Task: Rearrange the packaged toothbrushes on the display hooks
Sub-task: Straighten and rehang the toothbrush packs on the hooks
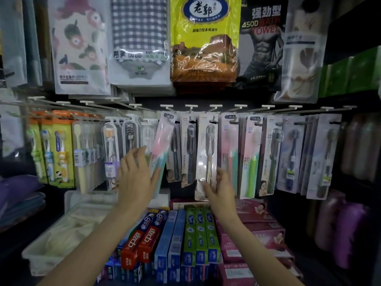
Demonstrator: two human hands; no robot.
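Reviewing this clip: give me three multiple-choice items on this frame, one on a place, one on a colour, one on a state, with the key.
1. Where do the boxed toothpaste cartons lie?
A. below the hanging toothbrushes
B. above the towels
C. on the hooks

2. What colour is the tilted toothbrush pack at the left hand?
A. black
B. pink and teal
C. orange

3. How is the right hand placed?
A. hanging idle
B. inside the white plastic tray
C. holding the bottom of the white-backed toothbrush pack

Key: 1 A, cartons sit under the hooks; 2 B, pink top, teal base; 3 C, fingers wrap its lower edge.
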